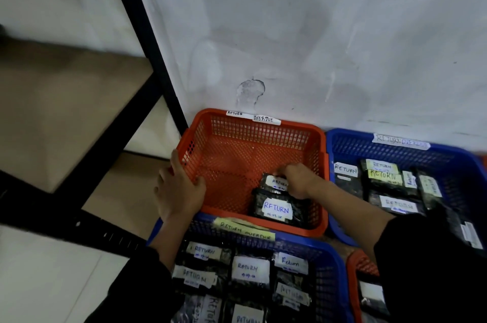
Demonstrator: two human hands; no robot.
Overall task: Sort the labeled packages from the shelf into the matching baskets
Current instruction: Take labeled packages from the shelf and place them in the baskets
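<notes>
An orange basket [232, 154] tagged "RETURN OVERDUE" stands on the floor against the wall. Two dark packages lie in its near right corner. My right hand [297, 180] reaches into the basket and pinches the farther package [274, 182] at its top edge; its white label reads "RETURN". The nearer package [276, 210] also carries a "RETURN" label. My left hand [179, 188] grips the basket's left rim, thumb inside the wall.
A blue basket [329, 278] with several labelled packages sits in front of the orange one. Another blue basket [448, 162] with packages is to the right. A second orange basket [362, 264] shows at lower right. The black shelf frame [147, 40] stands left.
</notes>
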